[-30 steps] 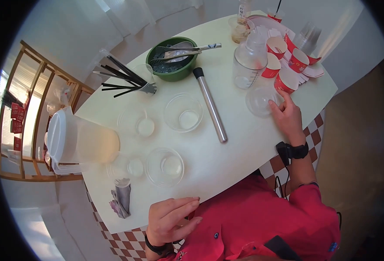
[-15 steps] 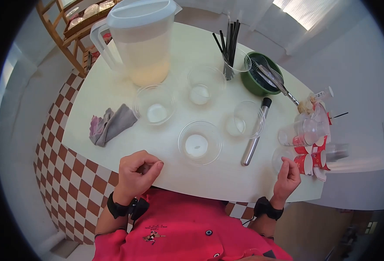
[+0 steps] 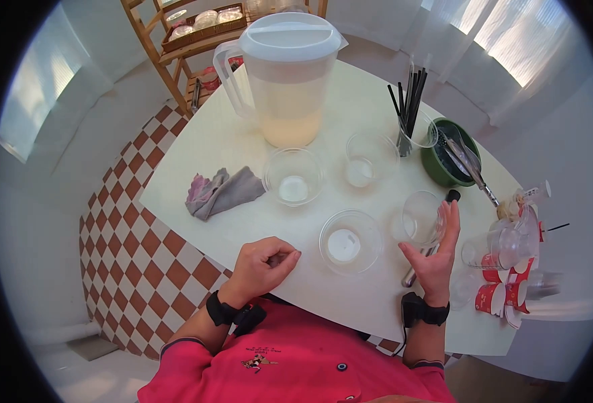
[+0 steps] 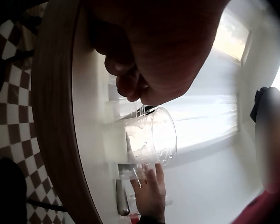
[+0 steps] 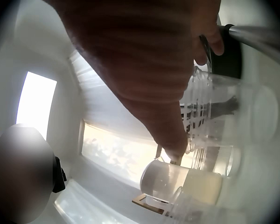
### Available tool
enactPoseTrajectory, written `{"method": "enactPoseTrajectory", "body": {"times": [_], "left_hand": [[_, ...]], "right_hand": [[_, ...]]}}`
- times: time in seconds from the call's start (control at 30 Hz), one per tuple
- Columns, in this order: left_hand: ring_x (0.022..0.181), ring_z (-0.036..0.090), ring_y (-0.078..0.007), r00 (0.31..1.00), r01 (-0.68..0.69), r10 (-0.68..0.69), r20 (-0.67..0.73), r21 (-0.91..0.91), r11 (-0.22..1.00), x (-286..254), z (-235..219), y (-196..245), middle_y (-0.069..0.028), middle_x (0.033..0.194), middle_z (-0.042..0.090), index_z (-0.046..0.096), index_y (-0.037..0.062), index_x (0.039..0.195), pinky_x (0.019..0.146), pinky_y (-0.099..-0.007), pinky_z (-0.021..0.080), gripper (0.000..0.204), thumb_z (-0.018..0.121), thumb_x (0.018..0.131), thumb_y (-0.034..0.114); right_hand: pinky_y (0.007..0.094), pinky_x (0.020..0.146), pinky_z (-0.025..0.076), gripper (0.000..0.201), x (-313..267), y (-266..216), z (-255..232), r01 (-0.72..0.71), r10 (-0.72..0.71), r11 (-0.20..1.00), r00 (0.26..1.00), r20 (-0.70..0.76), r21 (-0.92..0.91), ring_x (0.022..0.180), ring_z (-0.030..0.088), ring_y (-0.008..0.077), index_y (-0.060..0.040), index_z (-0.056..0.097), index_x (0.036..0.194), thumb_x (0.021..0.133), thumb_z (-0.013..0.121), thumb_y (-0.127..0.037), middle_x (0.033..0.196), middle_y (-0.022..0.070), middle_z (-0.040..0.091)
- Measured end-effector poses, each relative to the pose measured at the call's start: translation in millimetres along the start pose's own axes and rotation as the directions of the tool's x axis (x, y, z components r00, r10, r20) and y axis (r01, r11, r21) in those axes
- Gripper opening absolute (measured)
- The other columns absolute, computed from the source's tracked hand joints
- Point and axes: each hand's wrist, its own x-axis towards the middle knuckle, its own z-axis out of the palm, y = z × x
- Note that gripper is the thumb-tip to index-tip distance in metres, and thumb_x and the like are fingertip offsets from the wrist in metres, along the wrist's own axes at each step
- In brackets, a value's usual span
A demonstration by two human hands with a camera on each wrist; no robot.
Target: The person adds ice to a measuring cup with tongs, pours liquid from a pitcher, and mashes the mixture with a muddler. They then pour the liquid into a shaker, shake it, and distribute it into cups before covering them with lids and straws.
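Note:
My right hand (image 3: 436, 265) is at the rightmost clear plastic cup (image 3: 417, 218), thumb and fingers spread wide beside its near side. In the right wrist view that hand (image 5: 140, 70) reaches over the clear cup (image 5: 228, 109). The steel muddler (image 3: 409, 277) lies partly hidden behind this hand. My left hand (image 3: 261, 267) hovers by the table's front edge, fingers loosely curled and holding nothing. Nearest to it is the front clear cup (image 3: 351, 258). Two more clear cups, one on the left (image 3: 293, 191) and one behind (image 3: 372, 164), stand farther back.
A lidded pitcher (image 3: 286, 87) of pale liquid stands at the back. A grey cloth (image 3: 229, 195) lies on the left. To the right are black straws (image 3: 412, 101), a green bowl (image 3: 441, 168) with utensils, a clear shaker bottle (image 3: 491, 248) and red paper cups (image 3: 490, 299).
My right hand has left the clear round piece by the red cups, moved left to the rightmost cup and spread its fingers. The left hand's fingers have curled in. The head view has turned left.

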Motion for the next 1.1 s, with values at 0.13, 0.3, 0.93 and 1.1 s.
{"method": "enactPoseTrajectory", "body": {"times": [0.13,0.3,0.93,1.1], "left_hand": [[0.058,0.057,-0.009,0.998,-0.027,0.024,0.051,0.075,0.997,5.3,3.1,1.1,-0.0019,0.078,0.067,0.072,0.0024,0.096,0.052,-0.0254,0.044,0.012,0.076,0.085,0.005],[0.102,0.064,-0.0183,0.983,-0.083,0.075,0.169,0.041,0.996,17.6,10.3,6.6,-0.0113,0.131,0.061,0.053,0.0057,0.141,0.07,-0.0283,0.052,0.07,0.073,0.074,0.001],[0.129,0.058,-0.0299,0.966,-0.197,0.207,0.155,-0.078,0.977,41.1,53.1,6.1,-0.0155,0.14,0.057,0.045,0.0023,0.147,0.109,-0.0398,0.047,0.098,0.095,0.066,0.023],[0.129,0.058,-0.0297,0.964,-0.218,0.226,0.142,-0.067,0.974,42.1,51.3,6.5,-0.0153,0.14,0.055,0.044,0.002,0.148,0.109,-0.0398,0.047,0.099,0.096,0.066,0.023]], "right_hand": [[0.0488,0.115,0.036,0.12,-1.8,2.6,15.2,-0.093,0.096,0.985,0.995,-0.02,0.145,0.141,0.045,0.0375,-0.0055,0.013,0.162,0.069,0.089,-0.006,0.151,0.0257,0.046],[0.0475,0.115,0.034,0.12,2.1,-1.9,26.1,-0.155,0.174,0.965,0.982,-0.074,0.21,0.14,0.046,0.0343,-0.0108,0.01,0.164,0.071,0.086,-0.001,0.15,0.022,0.048],[0.0419,0.114,0.041,0.098,0.0,-25.2,3.9,0.22,-0.233,0.963,0.97,0.073,0.157,0.133,0.052,0.0322,0.0009,0.039,0.15,0.068,0.093,-0.009,0.145,0.0203,0.052],[0.0453,0.109,0.043,0.083,10.2,-48.3,-0.8,0.369,-0.359,0.929,0.919,0.165,-0.036,0.127,0.055,0.0344,-0.0001,0.05,0.142,0.071,0.09,-0.013,0.141,0.0179,0.058]]}}
